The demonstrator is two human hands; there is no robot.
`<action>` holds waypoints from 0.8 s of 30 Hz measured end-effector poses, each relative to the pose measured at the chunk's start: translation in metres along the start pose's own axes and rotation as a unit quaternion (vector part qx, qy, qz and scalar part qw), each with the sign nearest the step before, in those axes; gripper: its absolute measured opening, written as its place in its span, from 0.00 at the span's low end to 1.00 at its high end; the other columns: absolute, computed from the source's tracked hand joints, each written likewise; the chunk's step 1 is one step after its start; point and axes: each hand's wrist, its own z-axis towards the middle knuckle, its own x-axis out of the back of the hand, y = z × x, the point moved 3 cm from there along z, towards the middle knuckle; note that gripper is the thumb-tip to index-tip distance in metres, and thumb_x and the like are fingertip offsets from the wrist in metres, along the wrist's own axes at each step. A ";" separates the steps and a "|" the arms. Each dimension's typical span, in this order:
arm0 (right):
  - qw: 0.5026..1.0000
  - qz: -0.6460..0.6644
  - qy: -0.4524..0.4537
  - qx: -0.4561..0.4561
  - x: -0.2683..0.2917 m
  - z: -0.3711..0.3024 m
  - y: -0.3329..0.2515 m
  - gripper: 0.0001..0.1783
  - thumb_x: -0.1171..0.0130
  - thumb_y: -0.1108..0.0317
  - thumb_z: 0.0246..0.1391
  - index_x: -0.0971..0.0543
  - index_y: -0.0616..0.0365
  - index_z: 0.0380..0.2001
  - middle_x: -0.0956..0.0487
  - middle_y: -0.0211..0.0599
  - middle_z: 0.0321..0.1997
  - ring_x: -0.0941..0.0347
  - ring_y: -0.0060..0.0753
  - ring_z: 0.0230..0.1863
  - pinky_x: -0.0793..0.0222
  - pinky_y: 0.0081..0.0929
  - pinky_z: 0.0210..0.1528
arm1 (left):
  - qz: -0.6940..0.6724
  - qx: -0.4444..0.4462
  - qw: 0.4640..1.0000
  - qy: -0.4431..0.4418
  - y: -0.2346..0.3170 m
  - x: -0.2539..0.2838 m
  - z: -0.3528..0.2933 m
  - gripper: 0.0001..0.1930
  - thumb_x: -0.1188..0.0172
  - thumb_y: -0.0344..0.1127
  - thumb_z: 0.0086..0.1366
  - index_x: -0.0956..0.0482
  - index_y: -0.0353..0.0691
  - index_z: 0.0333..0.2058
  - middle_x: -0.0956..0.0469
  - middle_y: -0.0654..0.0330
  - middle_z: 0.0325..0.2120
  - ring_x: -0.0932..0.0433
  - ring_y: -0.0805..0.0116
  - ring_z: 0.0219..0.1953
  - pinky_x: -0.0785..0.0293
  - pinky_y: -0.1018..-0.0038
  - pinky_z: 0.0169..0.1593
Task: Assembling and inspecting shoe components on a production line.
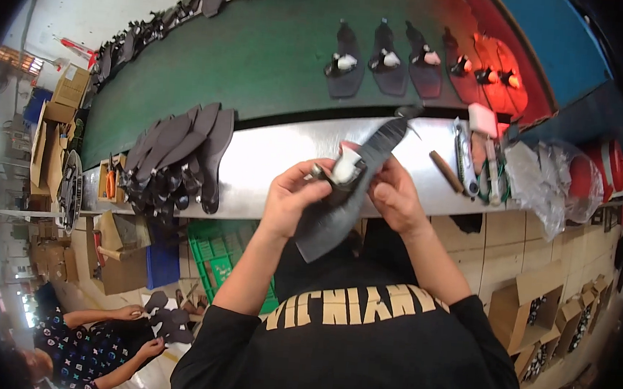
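Note:
A black sandal [327, 224] is held at a tilt over the front edge of the metal worktop, its square toe end toward me. White padding [345, 166] sits under its strap. My left hand [298, 197] is closed on the strap, thumb and fingers pinching it. My right hand [397, 193] grips the other side of the sandal, its thumb along the edge and its other fingers partly hidden. A slim dark strap [408, 113] sticks out at the far heel end.
Several sandals [381, 73] stand on the green conveyor belt [263, 54], some under red light. Dark soles [178, 142] pile at left on the metal worktop [253, 154]. Tools [466, 158] and clear plastic bags [543, 182] lie right. A co-worker [91, 345] handles dark pieces at lower left.

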 end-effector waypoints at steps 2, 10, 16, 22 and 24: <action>0.999 -0.031 -0.012 -0.034 -0.014 0.000 -0.010 0.26 0.39 0.74 0.49 0.29 0.64 0.53 0.26 0.43 0.57 0.29 0.33 0.56 0.37 0.30 0.61 | -0.026 -0.058 0.997 -0.046 -0.007 -0.004 -0.018 0.11 0.41 0.20 0.57 0.21 0.32 0.40 0.26 0.55 0.51 0.25 0.65 0.49 0.31 0.71 0.55; 0.937 -0.346 0.002 0.045 -0.034 -0.026 -0.038 0.19 0.40 0.79 0.45 0.35 0.57 0.39 0.32 0.30 0.39 0.35 0.17 0.41 0.38 0.16 0.41 | -0.125 -0.001 0.992 0.013 -0.009 0.012 -0.047 0.16 0.50 0.22 0.63 0.26 0.31 0.50 0.25 0.50 0.50 0.23 0.65 0.48 0.18 0.71 0.46; 0.861 -0.504 -0.033 0.054 -0.049 -0.047 -0.032 0.18 0.31 0.74 0.42 0.31 0.59 0.34 0.29 0.30 0.28 0.31 0.21 0.31 0.34 0.20 0.35 | -0.134 0.016 0.991 0.024 -0.018 0.018 -0.058 0.16 0.47 0.21 0.62 0.26 0.31 0.50 0.23 0.51 0.47 0.22 0.67 0.47 0.17 0.71 0.43; 0.910 -0.411 0.019 -0.050 -0.057 -0.053 -0.032 0.22 0.33 0.77 0.42 0.22 0.61 0.45 0.23 0.36 0.32 0.26 0.29 0.32 0.32 0.22 0.39 | -0.116 -0.032 0.992 0.023 -0.013 0.016 -0.059 0.18 0.42 0.21 0.60 0.25 0.31 0.50 0.23 0.50 0.48 0.21 0.67 0.45 0.18 0.73 0.43; 0.867 -0.497 -0.020 0.037 -0.059 -0.051 -0.033 0.27 0.35 0.78 0.42 0.23 0.61 0.51 0.22 0.39 0.35 0.24 0.31 0.35 0.30 0.23 0.41 | -0.102 -0.040 0.994 0.019 -0.011 0.016 -0.059 0.18 0.42 0.21 0.60 0.25 0.31 0.50 0.23 0.49 0.49 0.21 0.67 0.45 0.19 0.74 0.43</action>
